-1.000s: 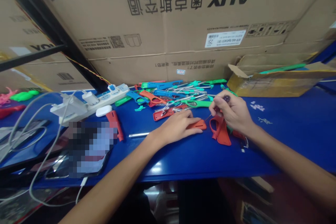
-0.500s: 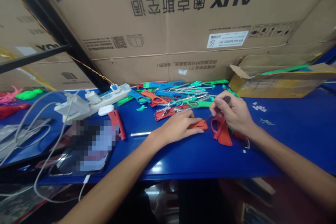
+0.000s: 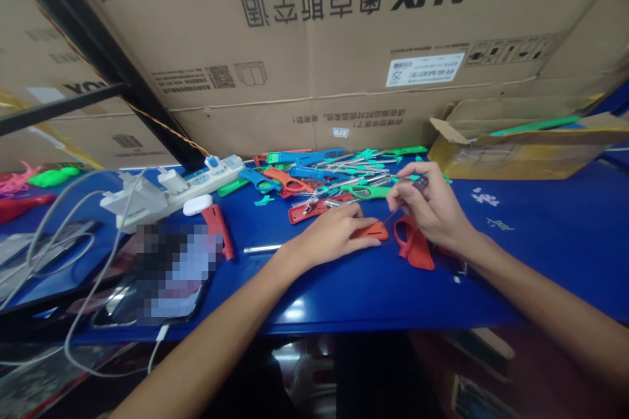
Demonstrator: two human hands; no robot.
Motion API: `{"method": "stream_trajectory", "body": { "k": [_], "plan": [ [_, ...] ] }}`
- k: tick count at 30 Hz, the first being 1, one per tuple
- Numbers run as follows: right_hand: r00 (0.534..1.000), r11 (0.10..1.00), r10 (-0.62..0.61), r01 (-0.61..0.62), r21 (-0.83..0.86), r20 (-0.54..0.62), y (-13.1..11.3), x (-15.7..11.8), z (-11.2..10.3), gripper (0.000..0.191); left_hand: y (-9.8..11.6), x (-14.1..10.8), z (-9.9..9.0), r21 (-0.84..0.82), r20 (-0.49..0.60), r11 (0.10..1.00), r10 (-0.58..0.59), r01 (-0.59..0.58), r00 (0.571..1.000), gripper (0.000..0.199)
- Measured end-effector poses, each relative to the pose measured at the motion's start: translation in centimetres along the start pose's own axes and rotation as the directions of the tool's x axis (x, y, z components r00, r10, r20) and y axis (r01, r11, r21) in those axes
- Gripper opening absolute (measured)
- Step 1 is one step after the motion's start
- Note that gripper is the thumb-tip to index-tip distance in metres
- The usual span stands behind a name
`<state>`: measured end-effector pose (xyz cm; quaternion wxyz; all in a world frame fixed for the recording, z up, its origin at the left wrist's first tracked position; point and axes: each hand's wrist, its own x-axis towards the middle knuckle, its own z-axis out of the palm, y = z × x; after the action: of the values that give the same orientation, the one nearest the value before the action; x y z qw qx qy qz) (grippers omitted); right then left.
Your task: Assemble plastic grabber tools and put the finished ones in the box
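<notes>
Flat on the blue table, an orange plastic piece (image 3: 376, 232) is gripped between the thumb and fingers of my left hand (image 3: 334, 232). My right hand (image 3: 432, 206) is closed around a dark-handled screwdriver (image 3: 415, 187), whose thin shaft points down-left at the right end of the orange piece. Just below my right hand lies a red plastic part (image 3: 415, 245) with a ring-shaped opening. Behind both hands is a pile of blue, green and red casings with metal rods (image 3: 339, 177). A metal rod (image 3: 263, 249) lies left of my left wrist.
An open cardboard box (image 3: 521, 157) stands at the back right, near small white bits (image 3: 485, 198). On the left are a power strip (image 3: 189, 193) with chargers and cables, a white case (image 3: 197, 205), a red part (image 3: 218, 230) and a phone (image 3: 181, 278). Large cartons stand behind.
My right hand has tilted and shifted slightly up with the screwdriver. My left hand stays on the orange piece.
</notes>
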<state>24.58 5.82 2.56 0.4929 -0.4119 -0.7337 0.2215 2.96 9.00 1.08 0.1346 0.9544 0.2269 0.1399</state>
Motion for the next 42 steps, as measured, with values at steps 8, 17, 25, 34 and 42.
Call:
{"method": "stream_trajectory", "body": {
  "k": [8,17,25,34,42],
  "plan": [
    [0.999,0.999,-0.050,0.050,-0.009,0.012,0.4,-0.2,0.2,0.021,-0.1,-0.1,0.0,0.014,0.004,1.000,0.006,-0.006,1.000,0.048],
    [0.994,0.997,-0.073,0.070,0.041,0.081,0.1,0.0,0.1,0.032,-0.2,-0.1,0.2,0.020,-0.003,1.000,0.015,-0.015,1.000,0.046],
    [0.994,0.992,-0.109,0.108,-0.058,-0.005,-0.8,0.6,-0.6,0.027,-0.3,-0.1,0.1,0.007,-0.008,1.000,0.021,-0.021,1.000,0.045],
    [0.972,0.959,-0.226,0.233,-0.160,0.065,-1.0,0.8,-1.5,0.028,-0.3,-0.1,0.2,-0.003,-0.008,1.000,0.019,-0.019,1.000,0.044],
    [0.969,0.943,-0.244,0.249,-0.219,0.046,-1.1,0.9,-2.2,0.032,-0.2,-0.1,0.0,-0.022,0.009,1.000,0.007,-0.007,1.000,0.046]
  ]
}}
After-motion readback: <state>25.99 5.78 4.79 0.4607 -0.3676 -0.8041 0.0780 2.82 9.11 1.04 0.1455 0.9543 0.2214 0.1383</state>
